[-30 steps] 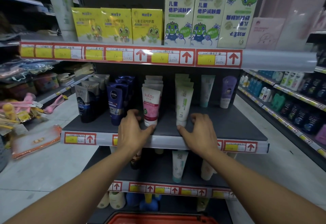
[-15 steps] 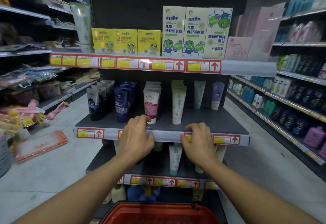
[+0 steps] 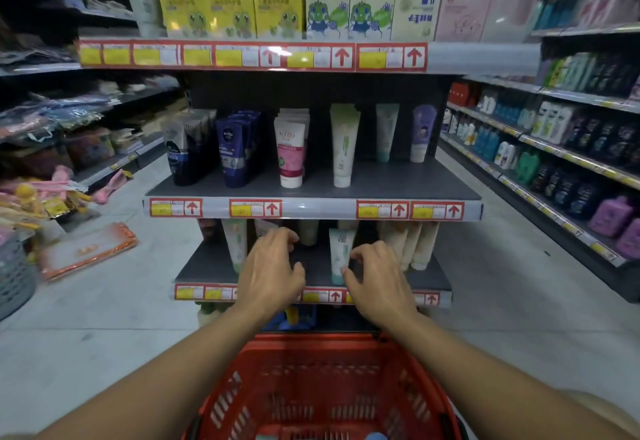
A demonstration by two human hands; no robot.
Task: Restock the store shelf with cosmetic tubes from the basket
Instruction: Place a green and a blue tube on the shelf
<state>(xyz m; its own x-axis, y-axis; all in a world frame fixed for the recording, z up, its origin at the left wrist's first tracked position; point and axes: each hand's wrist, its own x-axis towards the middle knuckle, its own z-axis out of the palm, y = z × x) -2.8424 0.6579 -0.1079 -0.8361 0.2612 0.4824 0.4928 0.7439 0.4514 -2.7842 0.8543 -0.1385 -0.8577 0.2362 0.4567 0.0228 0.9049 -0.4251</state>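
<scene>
A red plastic basket (image 3: pixel 322 349) stands low in front of me, its inside mostly bare, with a bit of blue at its bottom edge. On the middle shelf (image 3: pixel 311 209) stand rows of tubes: dark ones, blue Nivea tubes (image 3: pixel 235 152), pink-and-white Softto tubes (image 3: pixel 291 149) and pale green tubes (image 3: pixel 343 145). My left hand (image 3: pixel 268 271) and my right hand (image 3: pixel 377 278) hover with loosely curled fingers before the lower shelf (image 3: pixel 207 270), holding nothing. A white-and-teal tube (image 3: pixel 337 252) stands just left of my right fingertips.
Yellow and white boxed products fill the top shelf (image 3: pixel 311 57). A long aisle shelf of bottles (image 3: pixel 554 152) runs along the right. On the left floor lie an orange-edged packet (image 3: pixel 86 249) and a grey basket (image 3: pixel 14 277), beside racks of packaged goods.
Both hands have left the middle shelf's front edge and dropped to the lower shelf. My view has pulled back and tilted down, bringing the red basket into sight.
</scene>
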